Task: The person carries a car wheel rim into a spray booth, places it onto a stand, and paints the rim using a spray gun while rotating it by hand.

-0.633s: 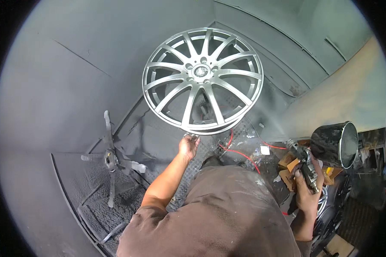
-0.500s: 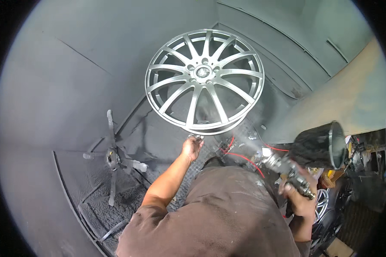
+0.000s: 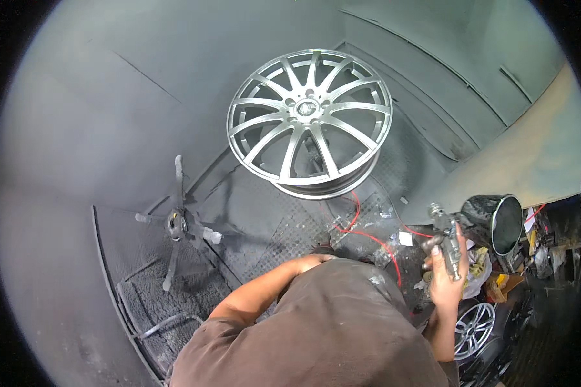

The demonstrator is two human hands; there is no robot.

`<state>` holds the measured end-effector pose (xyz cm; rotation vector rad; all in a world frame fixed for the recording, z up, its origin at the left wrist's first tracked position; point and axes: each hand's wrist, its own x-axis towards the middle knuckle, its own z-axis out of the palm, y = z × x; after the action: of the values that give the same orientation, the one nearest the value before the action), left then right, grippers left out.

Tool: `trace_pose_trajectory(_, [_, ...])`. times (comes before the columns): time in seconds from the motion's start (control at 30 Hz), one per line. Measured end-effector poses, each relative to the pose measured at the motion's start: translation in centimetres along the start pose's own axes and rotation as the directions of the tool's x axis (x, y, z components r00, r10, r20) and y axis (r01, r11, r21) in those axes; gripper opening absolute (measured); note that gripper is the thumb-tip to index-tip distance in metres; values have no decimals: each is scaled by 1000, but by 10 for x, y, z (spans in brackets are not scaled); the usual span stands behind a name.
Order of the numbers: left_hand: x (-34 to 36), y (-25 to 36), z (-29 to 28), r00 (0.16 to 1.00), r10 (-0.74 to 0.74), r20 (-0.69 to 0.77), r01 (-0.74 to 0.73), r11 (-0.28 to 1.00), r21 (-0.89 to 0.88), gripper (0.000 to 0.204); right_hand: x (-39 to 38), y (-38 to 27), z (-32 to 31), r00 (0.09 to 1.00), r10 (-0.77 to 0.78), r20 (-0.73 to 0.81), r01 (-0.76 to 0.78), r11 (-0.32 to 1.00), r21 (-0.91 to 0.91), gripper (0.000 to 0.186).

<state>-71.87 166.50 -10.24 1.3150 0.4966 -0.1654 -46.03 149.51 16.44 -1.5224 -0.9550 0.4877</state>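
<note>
Your right hand grips a spray gun on the right side of the booth, fingers wrapped around its body, while a silver multi-spoke wheel sits ahead of you and to your left of the gun, its spoked face tipped up toward you. The gun's long axis runs mostly away from your body, nozzle end foremost and leaning slightly left, with clear space between it and the wheel's rim; its black cup juts out to the right, open end outward. Your left hand appears the nearer of the two to the wheel, almost straight below its near rim but apart from it. That hand is tucked at the front of your brown shirt, its fingers out of sight, so how far it is open, or whether it has hold of anything, cannot be told. Beneath the wheel, a red hose curls across the floor between your hands; a paint-crusted stand spreads its arms at far left, and a second wheel lies at lower right, past your right forearm.
</note>
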Motion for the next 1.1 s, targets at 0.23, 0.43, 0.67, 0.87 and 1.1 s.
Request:
trace_pose_trajectory(0.23, [-51, -83, 33, 936, -117, -332, 143, 988, 55, 69, 3, 104, -40, 993, 90, -80, -82, 993, 88, 54])
trace_pose_trajectory(0.43, [-51, -128, 74, 720, -601, -346, 329, 735, -593, 73, -26, 178, -44, 962, 241, 129, -253, 963, 93, 52])
trace_pose_trajectory(0.67, [-16, 8, 35, 815, -218, -537, 382, 899, 214, 68, -38, 169, -32, 858, 283, 430, -359, 927, 107, 50])
trace_pose_trajectory(0.87, [7, 64, 2, 770, 209, -602, 323, 687, 651, 59, -14, 113, -27, 799, 68, 597, -12, 995, -97, 46])
trace_pose_trajectory(1.1, [18, 19, 20, 874, 38, -484, 238, 835, 496, 65, 20, 69, -13, 674, 6, 738, 67, 995, -69, 54])
